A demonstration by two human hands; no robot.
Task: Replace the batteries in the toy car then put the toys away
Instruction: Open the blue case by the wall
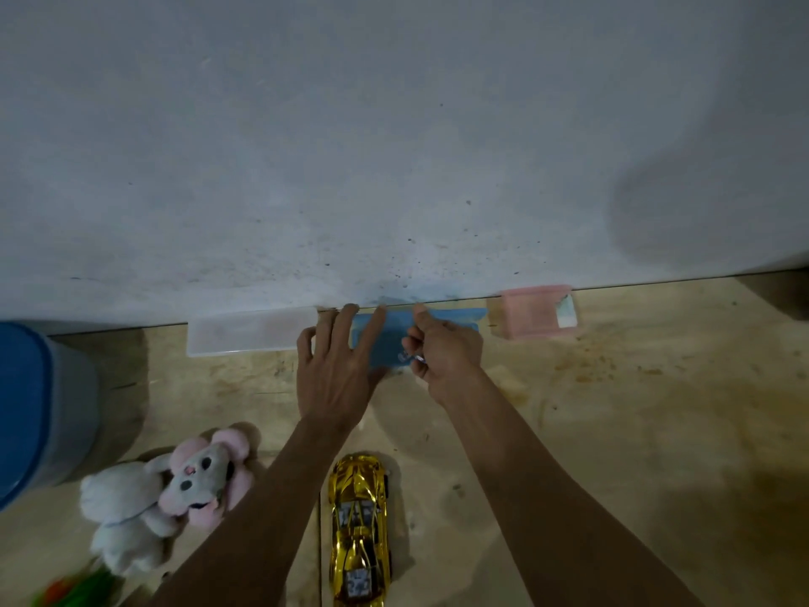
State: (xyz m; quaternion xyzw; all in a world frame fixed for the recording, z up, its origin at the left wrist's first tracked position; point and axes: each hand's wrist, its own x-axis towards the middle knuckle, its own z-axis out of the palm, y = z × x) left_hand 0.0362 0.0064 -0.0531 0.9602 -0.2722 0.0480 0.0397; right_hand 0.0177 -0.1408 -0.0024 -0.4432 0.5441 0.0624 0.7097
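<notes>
A shiny gold toy car lies on the floor near the bottom centre, between my forearms. Against the wall sits a blue box. My left hand lies flat on the box's left part with fingers straight and spread. My right hand hovers over the box's right part, its fingers curled and pinching a small silvery object that is too blurred to identify. A white and pink plush rabbit lies at the lower left.
A clear plastic box stands left of the blue one and a pink box to its right, all against the grey wall. A blue-lidded bin fills the left edge. Something green and orange lies at the bottom left.
</notes>
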